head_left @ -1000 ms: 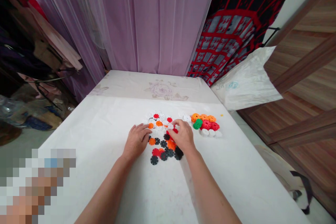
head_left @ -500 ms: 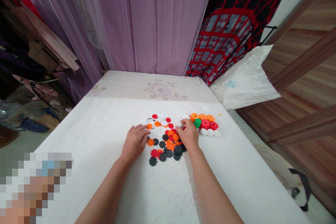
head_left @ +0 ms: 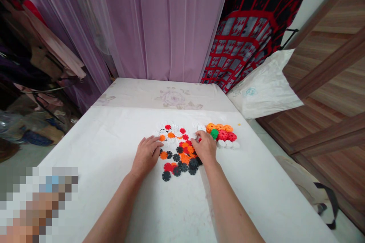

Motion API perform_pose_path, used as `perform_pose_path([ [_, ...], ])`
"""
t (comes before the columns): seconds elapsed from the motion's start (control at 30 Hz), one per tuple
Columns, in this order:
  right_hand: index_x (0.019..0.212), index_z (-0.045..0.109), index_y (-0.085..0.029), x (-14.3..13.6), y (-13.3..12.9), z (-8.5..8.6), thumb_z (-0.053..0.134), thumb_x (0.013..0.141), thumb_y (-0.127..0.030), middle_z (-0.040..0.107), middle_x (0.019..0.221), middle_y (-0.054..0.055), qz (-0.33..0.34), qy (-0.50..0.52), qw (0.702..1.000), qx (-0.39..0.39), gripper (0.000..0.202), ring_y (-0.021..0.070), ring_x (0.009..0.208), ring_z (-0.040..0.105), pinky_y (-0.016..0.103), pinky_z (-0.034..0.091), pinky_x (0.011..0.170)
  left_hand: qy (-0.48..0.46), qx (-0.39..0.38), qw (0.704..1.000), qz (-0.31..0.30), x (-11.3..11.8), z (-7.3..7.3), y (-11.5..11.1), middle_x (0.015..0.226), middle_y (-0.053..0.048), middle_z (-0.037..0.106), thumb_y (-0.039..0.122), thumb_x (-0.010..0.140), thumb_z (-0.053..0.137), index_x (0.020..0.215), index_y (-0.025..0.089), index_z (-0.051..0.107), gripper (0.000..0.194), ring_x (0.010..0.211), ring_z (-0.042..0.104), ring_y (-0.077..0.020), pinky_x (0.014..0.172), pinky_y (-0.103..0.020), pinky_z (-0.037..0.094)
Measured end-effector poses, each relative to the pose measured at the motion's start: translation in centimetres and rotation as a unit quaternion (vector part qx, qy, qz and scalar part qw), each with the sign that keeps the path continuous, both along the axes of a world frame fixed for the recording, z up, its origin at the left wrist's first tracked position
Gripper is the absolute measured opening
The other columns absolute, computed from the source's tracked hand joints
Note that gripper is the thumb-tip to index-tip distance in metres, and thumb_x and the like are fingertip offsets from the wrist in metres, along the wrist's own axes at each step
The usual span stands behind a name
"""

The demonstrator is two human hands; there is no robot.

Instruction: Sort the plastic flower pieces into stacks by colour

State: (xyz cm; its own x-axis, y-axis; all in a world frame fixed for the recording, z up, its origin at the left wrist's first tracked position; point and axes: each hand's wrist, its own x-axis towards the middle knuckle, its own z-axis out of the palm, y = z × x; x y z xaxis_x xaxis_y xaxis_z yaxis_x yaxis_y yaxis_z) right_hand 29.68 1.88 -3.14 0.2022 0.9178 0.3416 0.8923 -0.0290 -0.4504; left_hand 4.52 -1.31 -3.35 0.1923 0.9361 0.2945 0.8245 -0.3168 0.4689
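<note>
A loose pile of notched plastic snowflake discs in black, orange, red and white lies on the white tablecloth, with a black disc (head_left: 166, 176) at its near edge. At the pile's left side rests my left hand (head_left: 146, 154), open, fingers stretched toward an orange disc (head_left: 162, 138). My right hand (head_left: 205, 147) lies against the right side of the pile, thumb and forefinger apart and bent over the discs there. Its palm hides some discs. Just beyond it sit grouped discs: orange ones (head_left: 219, 127), red ones (head_left: 222, 134), white ones (head_left: 228, 144) and a green one (head_left: 214, 133).
The table's white cloth (head_left: 94, 148) has a flower-printed strip (head_left: 137, 93) at the far end. A white plastic bag (head_left: 265, 91) stands at the right edge. Purple curtains (head_left: 165, 26) hang behind; clothes (head_left: 42, 45) hang at the left. A wooden door (head_left: 330, 83) is at right.
Both hands stay almost in the same place beside the pile. The view has shifted very slightly; the discs show no clear movement.
</note>
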Motion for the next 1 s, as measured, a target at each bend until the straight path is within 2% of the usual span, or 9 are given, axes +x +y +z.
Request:
perform_pose_path([
  [0.3, 0.091, 0.067, -0.021, 0.0, 0.0, 0.3, 0.066, 0.076, -0.025, 0.07, 0.09, 0.005, 0.005, 0.005, 1.0, 0.007, 0.016, 0.0232, 0.091, 0.059, 0.033, 0.042, 0.084, 0.005, -0.003, 1.0, -0.001, 0.0, 0.3, 0.1, 0.126, -0.005, 0.068, 0.02, 0.088, 0.047, 0.098, 0.028, 0.072, 0.028, 0.125, 0.057, -0.0279, 0.109, -0.057, 0.038],
  [0.37, 0.086, 0.068, -0.021, -0.2, -0.3, 0.7, 0.063, 0.081, -0.025, 0.071, 0.091, 0.005, 0.029, 0.007, 0.999, 0.024, 0.009, 0.0221, 0.09, 0.06, 0.032, 0.042, 0.085, 0.006, -0.008, 1.0, 0.0, 0.1, 0.3, 0.1, 0.126, -0.004, 0.068, 0.02, 0.088, 0.047, 0.097, 0.028, 0.072, 0.028, 0.125, 0.056, -0.0282, 0.109, -0.057, 0.037],
  [0.47, 0.076, 0.068, -0.022, -1.4, -1.1, 1.3, 0.056, 0.087, -0.025, 0.072, 0.087, 0.004, 0.087, 0.01, 0.995, 0.04, 0.017, 0.0196, 0.086, 0.061, 0.03, 0.042, 0.084, 0.008, -0.014, 1.0, 0.0, 0.1, 0.4, 0.1, 0.127, -0.004, 0.068, 0.02, 0.088, 0.047, 0.097, 0.028, 0.072, 0.028, 0.126, 0.056, -0.0282, 0.11, -0.057, 0.037],
  [0.63, 0.069, 0.067, -0.024, -4.7, -2.8, 1.8, 0.062, 0.086, -0.029, 0.071, 0.081, 0.001, 0.177, -0.012, 0.984, 0.004, 0.018, 0.0186, 0.084, 0.059, 0.03, 0.041, 0.082, 0.007, -0.009, 1.0, 0.0, 0.2, 0.4, -0.1, 0.126, -0.004, 0.068, 0.019, 0.088, 0.046, 0.097, 0.027, 0.072, 0.029, 0.126, 0.056, -0.0281, 0.109, -0.056, 0.037],
  [0.73, 0.081, 0.07, -0.024, -5.9, -3.5, 1.9, 0.068, 0.081, -0.033, 0.07, 0.09, 0.003, 0.164, -0.053, 0.985, -0.008, 0.009, 0.0225, 0.092, 0.057, 0.034, 0.041, 0.083, 0.004, -0.004, 1.0, -0.002, 0.2, 0.3, -0.1, 0.126, -0.005, 0.068, 0.019, 0.088, 0.047, 0.097, 0.027, 0.072, 0.028, 0.125, 0.056, -0.0277, 0.11, -0.056, 0.037],
  [0.8, 0.088, 0.072, -0.024, -6.2, -3.7, 2.1, 0.07, 0.079, -0.035, 0.07, 0.097, 0.005, 0.15, -0.076, 0.986, -0.02, 0.014, 0.0248, 0.097, 0.056, 0.036, 0.04, 0.083, 0.003, -0.006, 1.0, -0.001, 0.1, 0.3, -0.1, 0.125, -0.005, 0.068, 0.019, 0.087, 0.048, 0.097, 0.026, 0.073, 0.028, 0.125, 0.056, -0.0276, 0.11, -0.056, 0.037],
  [1.0, 0.089, 0.073, -0.024, -6.5, -3.5, 2.5, 0.066, 0.08, -0.031, 0.069, 0.101, 0.005, 0.147, -0.08, 0.984, -0.066, 0.013, 0.0245, 0.1, 0.054, 0.037, 0.038, 0.084, 0.002, 0.0, 1.0, 0.002, 0.3, 0.1, -0.1, 0.125, -0.004, 0.069, 0.017, 0.086, 0.05, 0.097, 0.027, 0.073, 0.028, 0.125, 0.057, -0.0275, 0.109, -0.056, 0.037],
])
